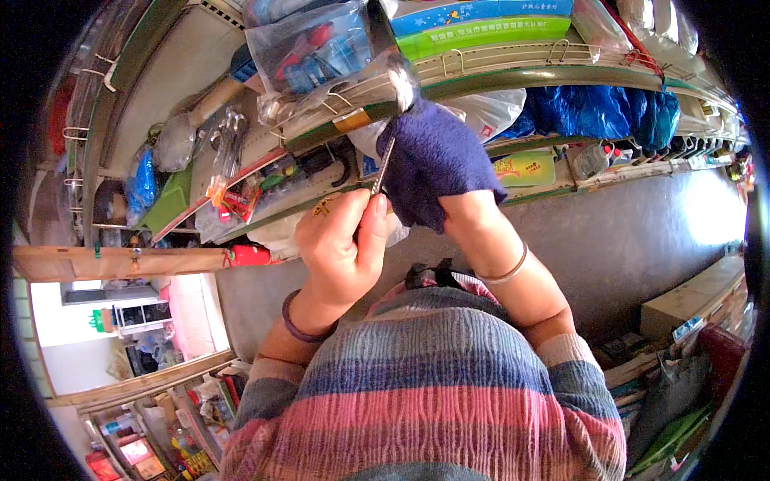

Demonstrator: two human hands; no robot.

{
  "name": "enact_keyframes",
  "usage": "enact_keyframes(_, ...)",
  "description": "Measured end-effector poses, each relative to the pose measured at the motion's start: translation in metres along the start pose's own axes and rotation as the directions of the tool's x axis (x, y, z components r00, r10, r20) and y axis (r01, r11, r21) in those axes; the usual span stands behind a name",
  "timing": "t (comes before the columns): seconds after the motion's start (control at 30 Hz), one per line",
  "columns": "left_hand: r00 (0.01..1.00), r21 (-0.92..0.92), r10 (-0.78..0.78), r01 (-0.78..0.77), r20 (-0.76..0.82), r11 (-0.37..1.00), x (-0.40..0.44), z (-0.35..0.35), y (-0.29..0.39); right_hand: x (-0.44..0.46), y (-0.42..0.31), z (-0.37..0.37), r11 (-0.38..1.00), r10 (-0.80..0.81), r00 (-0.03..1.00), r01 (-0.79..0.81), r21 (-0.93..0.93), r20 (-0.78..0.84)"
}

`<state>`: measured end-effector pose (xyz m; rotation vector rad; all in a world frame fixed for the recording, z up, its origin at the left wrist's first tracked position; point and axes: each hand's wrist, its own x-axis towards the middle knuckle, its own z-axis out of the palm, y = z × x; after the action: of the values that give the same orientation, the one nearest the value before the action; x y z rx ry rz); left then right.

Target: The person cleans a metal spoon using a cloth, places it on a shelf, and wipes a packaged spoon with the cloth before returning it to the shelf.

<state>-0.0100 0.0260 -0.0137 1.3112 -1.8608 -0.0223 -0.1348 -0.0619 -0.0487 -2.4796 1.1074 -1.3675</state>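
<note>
The left hand (341, 244) pinches a metal strip (385, 165), pointing lengthwise toward the shelf edge (473, 83); purple cloth (437, 156) hides the right hand's (468, 210) grip.

No wording here reads surely. On the upper shelf before you, the green box (485, 36) carries white Chinese characters; the yellow box (529, 170) below shows lettering you cannot make out.

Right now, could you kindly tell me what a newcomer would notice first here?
Probably the purple-blue cloth hiding the right hand, just above centre. To its left, the left hand pinches a thin silvery strip. Below, the striped sweater fills the bottom middle.
</note>
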Motion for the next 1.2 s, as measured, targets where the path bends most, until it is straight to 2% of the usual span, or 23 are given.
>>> enact_keyframes(0.03, 1.0, 0.008, -0.018, 0.018, 0.003, 1.0, 0.0, 0.0, 0.001, -0.002, -0.003, 0.0, 0.911, 0.222, 0.973, -0.231, 0.343, 0.065)
enact_keyframes(0.07, 0.999, -0.042, -0.043, 0.043, -0.002, 0.998, -0.001, 0.002, 0.001, -0.006, -0.005, 0.001, 0.658, 0.396, 0.896, -0.429, 0.619, 0.2)
enact_keyframes(0.1, 0.997, -0.092, -0.07, 0.07, -0.006, 0.993, -0.002, 0.005, 0.001, -0.006, -0.007, 0.002, 0.434, 0.451, 0.846, -0.486, 0.759, 0.284)
enact_keyframes(0.13, 0.995, -0.143, -0.099, 0.097, -0.01, 0.985, -0.003, 0.007, 0.001, -0.007, -0.008, 0.003, 0.178, 0.5, 0.786, -0.504, 0.845, 0.363)
enact_keyframes(0.23, 0.987, -0.178, -0.156, 0.16, 0.036, 0.971, 0.0, 0.004, 0.007, -0.003, -0.01, 0.007, -0.155, 0.555, 0.775, -0.26, 0.953, 0.302)
enact_keyframes(0.37, 0.976, -0.248, -0.207, 0.216, 0.062, 0.944, -0.001, 0.0, 0.009, -0.002, -0.024, -0.014, -0.112, 0.553, 0.69, -0.494, 0.862, 0.467)
enact_keyframes(0.4, 0.979, -0.247, -0.199, 0.206, 0.053, 0.947, -0.002, 0.001, 0.009, -0.004, -0.018, -0.005, 0.421, 0.432, 0.851, -0.482, 0.768, 0.298)
enact_keyframes(0.43, 0.981, -0.246, -0.191, 0.196, 0.044, 0.949, -0.003, 0.002, 0.009, -0.005, -0.013, 0.002, 0.832, 0.281, 0.954, -0.298, 0.468, 0.108)
enact_keyframes(0.47, 0.986, -0.25, -0.168, 0.164, 0.004, 0.954, -0.002, 0.004, 0.008, -0.012, -0.01, 0.003, 0.961, 0.126, 0.991, -0.132, 0.244, 0.038)
enact_keyframes(0.5, 0.989, -0.252, -0.144, 0.131, -0.035, 0.959, -0.001, 0.008, 0.005, -0.018, -0.014, 0.007, 0.872, 0.179, 0.983, -0.177, 0.457, 0.04)
enact_keyframes(0.57, 0.989, -0.242, -0.137, 0.121, -0.05, 0.963, 0.0, 0.009, 0.004, -0.029, -0.02, 0.015, 0.548, 0.283, 0.958, -0.199, 0.812, 0.044)
enact_keyframes(0.6, 0.988, -0.229, -0.154, 0.144, -0.026, 0.963, 0.0, 0.008, 0.005, -0.024, -0.01, 0.015, 0.726, 0.167, 0.985, -0.098, 0.681, -0.036)
enact_keyframes(0.7, 0.973, -0.248, -0.225, 0.229, 0.045, 0.941, -0.004, 0.005, 0.008, -0.018, -0.008, 0.012, 0.173, 0.436, 0.873, -0.319, 0.932, 0.217)
enact_keyframes(0.77, 0.971, -0.271, -0.231, 0.237, 0.056, 0.933, -0.005, 0.006, 0.008, 0.001, -0.017, -0.008, -0.208, 0.649, 0.676, -0.283, 0.936, 0.349)
enact_keyframes(0.8, 0.976, -0.278, -0.214, 0.218, 0.045, 0.936, -0.006, 0.006, 0.008, -0.001, -0.014, -0.009, -0.238, 0.611, 0.69, -0.308, 0.921, 0.389)
enact_keyframes(0.9, 0.977, -0.291, -0.21, 0.214, 0.044, 0.933, -0.009, 0.006, 0.007, -0.013, -0.01, -0.002, 0.031, 0.511, 0.765, -0.473, 0.881, 0.392)
enact_keyframes(0.93, 0.982, -0.27, -0.185, 0.188, 0.037, 0.944, -0.008, 0.006, 0.007, -0.015, -0.011, 0.002, 0.373, 0.457, 0.87, -0.378, 0.847, 0.187)
enact_keyframes(1.0, 0.991, -0.268, -0.133, 0.127, -0.003, 0.955, -0.006, 0.009, 0.003, -0.016, -0.014, 0.011, 0.874, 0.134, 0.981, -0.051, 0.482, -0.14)
enact_keyframes(1.07, 0.995, -0.311, -0.079, 0.055, -0.067, 0.949, -0.005, 0.015, -0.005, -0.026, -0.012, 0.017, 0.743, 0.178, 0.981, -0.181, 0.645, 0.07)
enact_keyframes(1.1, 0.983, -0.317, -0.18, 0.177, 0.019, 0.932, -0.004, 0.013, -0.004, -0.029, -0.012, 0.019, 0.667, 0.197, 0.965, -0.262, 0.697, 0.174)
enact_keyframes(1.13, 0.954, -0.311, -0.28, 0.298, 0.105, 0.902, -0.002, 0.007, 0.0, -0.028, -0.006, 0.019, 0.76, 0.166, 0.974, -0.225, 0.61, 0.153)
enact_keyframes(1.17, 0.908, -0.293, -0.374, 0.415, 0.189, 0.861, -0.002, 0.003, 0.001, -0.027, -0.003, 0.019, 0.709, 0.204, 0.969, -0.243, 0.662, 0.137)
enact_keyframes(1.2, 0.926, -0.321, -0.332, 0.375, 0.181, 0.87, -0.006, 0.002, 0.0, -0.027, 0.0, 0.019, 0.655, 0.242, 0.963, -0.253, 0.712, 0.12)
